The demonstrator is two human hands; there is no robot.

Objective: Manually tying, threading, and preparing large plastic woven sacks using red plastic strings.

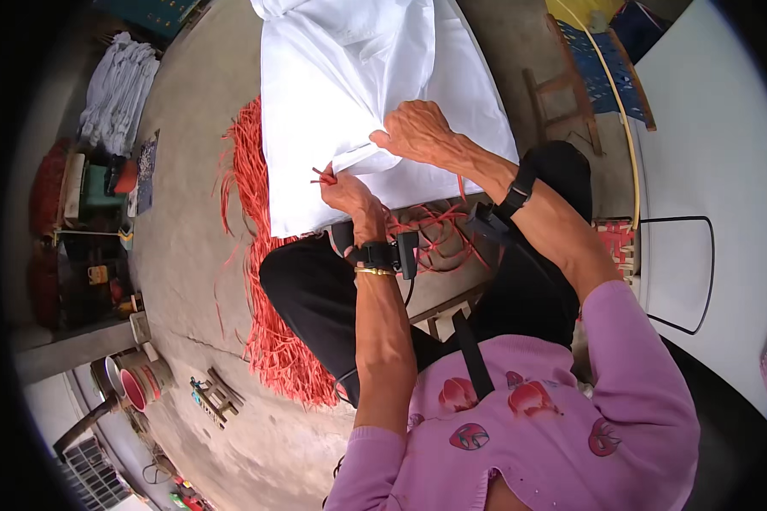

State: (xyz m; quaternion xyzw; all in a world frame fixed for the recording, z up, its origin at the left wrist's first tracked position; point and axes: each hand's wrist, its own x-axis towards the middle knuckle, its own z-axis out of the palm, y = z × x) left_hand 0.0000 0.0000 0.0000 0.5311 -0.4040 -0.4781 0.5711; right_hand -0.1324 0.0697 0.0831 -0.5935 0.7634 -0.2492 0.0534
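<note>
Gripping a gathered fold of white cloth (315,102), the right hand (418,132) is curled closed; the left hand (348,194), nearer and farther left, pinches a red strip (322,177) beside it. The cloth spreads at far centre, right of red strands (290,349) on the floor (192,255).

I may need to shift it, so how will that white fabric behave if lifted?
The white fabric would probably flop, since it creases and gathers by the right hand. It looks thin at those folds, so it's likely light for its size.
</note>
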